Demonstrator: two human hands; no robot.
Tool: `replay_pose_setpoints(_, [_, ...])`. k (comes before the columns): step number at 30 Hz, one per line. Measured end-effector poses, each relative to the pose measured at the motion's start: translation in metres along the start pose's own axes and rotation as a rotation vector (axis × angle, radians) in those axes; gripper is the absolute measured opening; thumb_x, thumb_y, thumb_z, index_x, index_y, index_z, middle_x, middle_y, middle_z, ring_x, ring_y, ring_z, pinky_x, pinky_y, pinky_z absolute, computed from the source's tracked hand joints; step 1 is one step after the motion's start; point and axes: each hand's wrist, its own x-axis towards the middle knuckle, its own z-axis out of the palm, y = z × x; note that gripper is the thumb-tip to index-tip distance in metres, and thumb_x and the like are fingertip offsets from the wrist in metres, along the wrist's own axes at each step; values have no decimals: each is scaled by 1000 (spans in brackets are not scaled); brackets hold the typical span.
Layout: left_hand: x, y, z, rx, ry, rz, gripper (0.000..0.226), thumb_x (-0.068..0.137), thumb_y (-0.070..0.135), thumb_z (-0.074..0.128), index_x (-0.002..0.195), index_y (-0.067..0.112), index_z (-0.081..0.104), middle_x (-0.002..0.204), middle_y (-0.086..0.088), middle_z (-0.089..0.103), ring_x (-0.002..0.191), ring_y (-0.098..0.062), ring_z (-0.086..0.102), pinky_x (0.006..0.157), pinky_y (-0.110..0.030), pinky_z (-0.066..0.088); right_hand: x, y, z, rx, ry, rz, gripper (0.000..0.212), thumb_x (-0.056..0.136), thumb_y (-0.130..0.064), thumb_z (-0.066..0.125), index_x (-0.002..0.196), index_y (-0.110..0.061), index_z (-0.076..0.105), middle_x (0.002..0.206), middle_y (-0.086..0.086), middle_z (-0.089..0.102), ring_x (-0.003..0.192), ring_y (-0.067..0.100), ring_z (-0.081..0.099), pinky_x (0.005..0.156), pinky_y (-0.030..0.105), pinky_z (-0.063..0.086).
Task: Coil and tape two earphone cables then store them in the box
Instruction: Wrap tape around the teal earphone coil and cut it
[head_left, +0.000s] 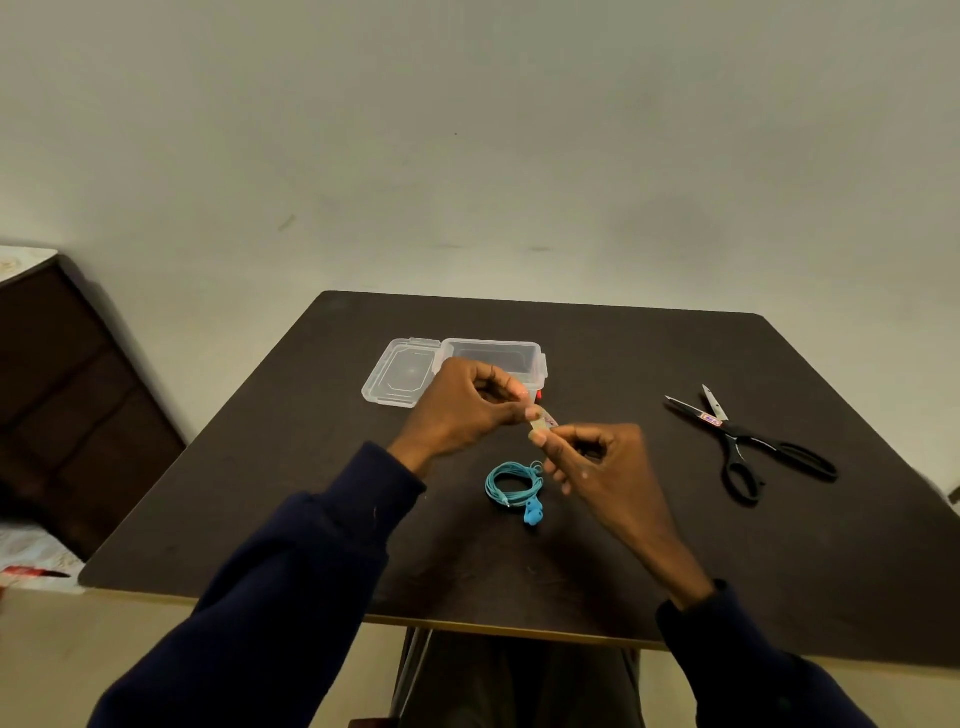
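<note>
- Dark tabletop (571, 561) against a plain pale wall (467, 156); black scissors (748, 441) lie to the right.
- A blue earphone cable (511, 486) sits coiled on the tabletop, just below the hands.
- Left hand (467, 405) and right hand (602, 467) each have fingers pinched together on a short strip of tape (540, 423), held above the coil.
- Step in hand looks like taping this coil.
- Next: wrap the strip around the bundled loops, then place it in the clear box (493, 349), whose lid (400, 374) lies open.
</note>
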Motion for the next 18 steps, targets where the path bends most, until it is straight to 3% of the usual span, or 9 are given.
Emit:
replay_pose_setpoints(3, [4,3,0,22,57,66,11,77,19,84,81,16,75,84,-1,77,78,-11,74,74,-26,61,-4,3,-1,-4,-38,9,28,81,-40,70,98,-20,76,80,-2,75,67,8,71,58,20,56])
replay_pose_setpoints(6, [9,9,2,-2,80,99,11,78,15,82,81,9,74,80,-6,77,73,-13,75,69,-24,61,-5,12,0,-13,-39,23,25,89,-26,70,110,-12,73,91,-1,75,76,8,72,65,22,58])
replay_pose_setpoints(10, [14,14,4,96,101,143,15,81,20,80,82,6,74,80,-3,77,78,-9,74,77,-24,59,-3,12,-1,30,-12,41,11,93,-20,68,100,-15,74,79,4,75,68,14,72,63,25,59])
replay_pose_setpoints(14, [19,23,3,112,53,173,13,90,18,72,80,10,67,74,3,76,72,2,70,70,-14,49,1,9,-9,84,-7,84,15,95,-18,64,99,-9,75,74,7,73,62,12,68,58,21,56])
replay_pose_setpoints(18, [30,30,1,101,-22,125,19,94,16,68,91,-2,62,77,-1,77,73,2,72,69,-13,49,2,6,-11,134,-15,108,18,94,-22,63,98,-9,75,75,8,74,63,12,69,58,22,57])
